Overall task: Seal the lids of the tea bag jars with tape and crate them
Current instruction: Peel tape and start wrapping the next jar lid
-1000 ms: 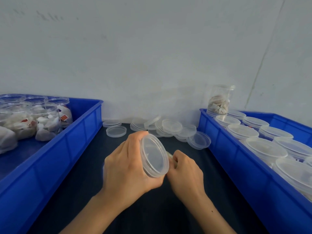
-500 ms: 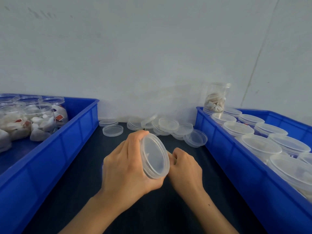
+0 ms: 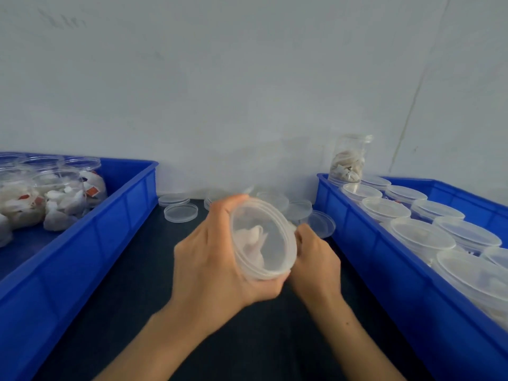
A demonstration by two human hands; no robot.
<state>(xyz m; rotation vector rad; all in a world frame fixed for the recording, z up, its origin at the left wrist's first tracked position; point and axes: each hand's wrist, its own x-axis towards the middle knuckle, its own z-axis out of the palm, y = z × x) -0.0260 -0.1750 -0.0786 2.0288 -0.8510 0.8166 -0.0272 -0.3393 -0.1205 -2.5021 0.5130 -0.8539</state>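
Lidded tea bag jar (image 3: 264, 239) held tilted above dark desk (image 3: 132, 312) at centre, wrapped by left hand (image 3: 211, 259); right hand (image 3: 313, 259) curled at jar's 3 o'clock edge, grip on it unclear, possibly pinching tape; blue crates at 9 (image 3: 90, 243) and 3 o'clock (image 3: 384, 257).

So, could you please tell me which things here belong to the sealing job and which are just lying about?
In the job:
held jar
left hand
right hand
right crate
left crate

Lying about:
loose lids
jar on lids
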